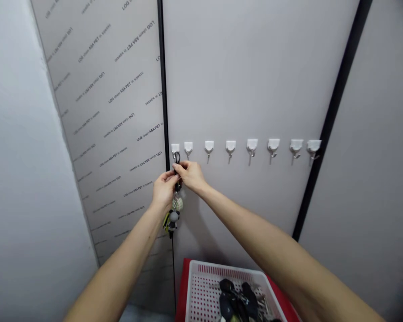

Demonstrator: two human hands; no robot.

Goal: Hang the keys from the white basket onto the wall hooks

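Both of my hands meet at the leftmost white wall hook (175,147), pinching the black strap of a keychain (173,219). My left hand (164,190) grips the strap lower down, its fingers closed. Just above it, my right hand (190,174) pinches the same strap near its loop, which overlaps the hook. Whether the loop has gone over the hook's metal part, I cannot tell. Below my fingers dangle a small grey and black figure, a pale charm and a yellow-green piece.
Several more white hooks (230,146) run in a row to the right on the grey panel (255,80). Black strips (164,80) edge the panel. Below stands a white perforated basket (204,268) holding dark key-like items (237,297), on something red (182,286).
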